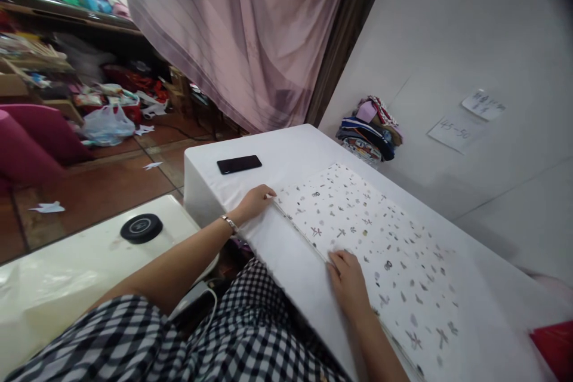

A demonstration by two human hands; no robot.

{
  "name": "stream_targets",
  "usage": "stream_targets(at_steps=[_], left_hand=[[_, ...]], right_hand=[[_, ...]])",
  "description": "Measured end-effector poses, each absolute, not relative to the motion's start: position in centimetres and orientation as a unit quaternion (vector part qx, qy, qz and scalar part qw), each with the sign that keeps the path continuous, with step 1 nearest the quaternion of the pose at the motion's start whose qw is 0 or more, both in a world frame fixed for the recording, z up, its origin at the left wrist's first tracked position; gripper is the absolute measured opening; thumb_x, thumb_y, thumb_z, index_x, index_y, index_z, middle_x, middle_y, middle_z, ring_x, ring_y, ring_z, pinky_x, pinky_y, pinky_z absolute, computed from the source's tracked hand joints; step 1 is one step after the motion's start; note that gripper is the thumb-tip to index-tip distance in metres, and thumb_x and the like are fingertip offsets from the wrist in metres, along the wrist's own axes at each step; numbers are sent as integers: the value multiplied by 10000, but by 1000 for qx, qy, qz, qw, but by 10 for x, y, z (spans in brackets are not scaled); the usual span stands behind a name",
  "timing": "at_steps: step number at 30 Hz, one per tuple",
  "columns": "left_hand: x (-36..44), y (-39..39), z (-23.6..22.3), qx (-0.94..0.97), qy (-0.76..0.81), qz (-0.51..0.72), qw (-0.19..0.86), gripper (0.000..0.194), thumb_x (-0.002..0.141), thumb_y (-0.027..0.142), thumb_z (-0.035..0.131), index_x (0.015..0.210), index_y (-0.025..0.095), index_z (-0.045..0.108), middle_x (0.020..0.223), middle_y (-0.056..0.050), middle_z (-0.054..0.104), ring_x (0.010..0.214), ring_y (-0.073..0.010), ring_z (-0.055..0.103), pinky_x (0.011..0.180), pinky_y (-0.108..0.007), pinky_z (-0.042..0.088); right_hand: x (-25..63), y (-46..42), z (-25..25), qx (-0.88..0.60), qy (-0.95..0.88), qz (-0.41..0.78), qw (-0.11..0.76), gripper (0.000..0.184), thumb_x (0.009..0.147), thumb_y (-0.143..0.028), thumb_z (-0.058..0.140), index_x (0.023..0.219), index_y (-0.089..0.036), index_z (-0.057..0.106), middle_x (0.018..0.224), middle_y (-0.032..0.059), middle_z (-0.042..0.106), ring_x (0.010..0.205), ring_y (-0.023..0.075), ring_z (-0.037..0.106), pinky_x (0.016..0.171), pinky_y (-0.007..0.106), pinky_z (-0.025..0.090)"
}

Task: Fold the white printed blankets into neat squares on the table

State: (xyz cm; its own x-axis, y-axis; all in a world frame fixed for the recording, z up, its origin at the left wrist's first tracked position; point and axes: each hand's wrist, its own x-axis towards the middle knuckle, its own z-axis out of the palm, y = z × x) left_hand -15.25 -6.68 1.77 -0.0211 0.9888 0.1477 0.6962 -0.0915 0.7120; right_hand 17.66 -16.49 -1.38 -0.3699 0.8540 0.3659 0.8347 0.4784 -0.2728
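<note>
A white cloth (371, 233) printed with small plant-like motifs lies flat on the white-covered table (286, 146). At its far-left corner, my left hand (256, 202) is closed, with thumb and fingertips pinching the cloth. My right hand (350, 280) is on the near edge, its fingers curled and pressed together on the cloth's border. Between the two hands the edge runs fairly straight. A black phone (239, 164) lies on the table beyond my left hand.
A cream side table (98, 233) with a round black object (141, 228) stands at left. Folded clothes (369, 131) are stacked against the wall. A pink curtain (250, 30) hangs behind. A red item (555, 346) sits at the right edge. Bags and boxes crowd the floor.
</note>
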Motion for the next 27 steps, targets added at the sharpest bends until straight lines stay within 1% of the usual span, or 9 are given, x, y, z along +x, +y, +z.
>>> stream_targets(at_steps=[2,4,9,15,21,23,25,27], left_hand=[[-152,-69,14,702,603,318,205,308,728,132,456,948,186,666,1058,-50,613,820,-152,571,794,-279,451],[-151,-69,11,730,587,295,187,298,754,155,455,953,207,671,1102,-40,588,834,-153,571,801,-283,445],[-151,-68,9,751,583,264,161,263,813,221,455,953,236,677,1113,-12,568,857,-160,580,793,-280,434],[-152,-68,7,748,583,272,162,256,848,262,446,963,247,675,1099,-2,575,898,-151,576,798,-259,426],[-151,-69,4,745,584,282,159,295,850,248,413,983,246,676,1129,-7,575,927,-152,574,836,-262,426],[-151,-68,4,735,586,296,172,288,820,223,426,952,227,681,1112,-12,591,922,-152,577,840,-258,429],[-150,-64,5,705,606,313,192,280,786,201,440,933,204,678,1052,-20,622,895,-153,583,825,-253,437],[-148,-58,9,667,647,312,199,266,782,220,454,929,188,672,984,-29,648,856,-156,589,793,-251,444]], right_hand=[[172,-163,-13,-510,-827,16,238,249,883,-287,456,1023,-220,651,937,68,600,872,205,542,780,358,458],[168,-162,-13,-510,-826,12,242,247,888,-288,454,1009,-210,655,907,67,588,848,200,533,763,348,447],[167,-164,-14,-511,-820,22,257,255,903,-277,437,990,-193,661,875,66,581,820,191,519,742,332,424],[168,-166,-18,-521,-803,56,285,291,924,-296,391,994,-195,655,896,71,583,829,193,507,756,349,417],[170,-167,-22,-506,-813,31,286,289,911,-289,419,1079,-216,642,932,71,576,848,195,499,771,354,409],[170,-168,-22,-498,-821,21,279,277,901,-270,435,1065,-228,655,922,65,574,839,190,501,755,342,406],[169,-168,-22,-491,-827,11,274,269,894,-251,445,1048,-238,665,911,60,573,829,184,503,734,331,402],[169,-167,-23,-487,-829,3,275,269,895,-240,444,1043,-241,667,901,58,570,816,180,502,715,325,398]])
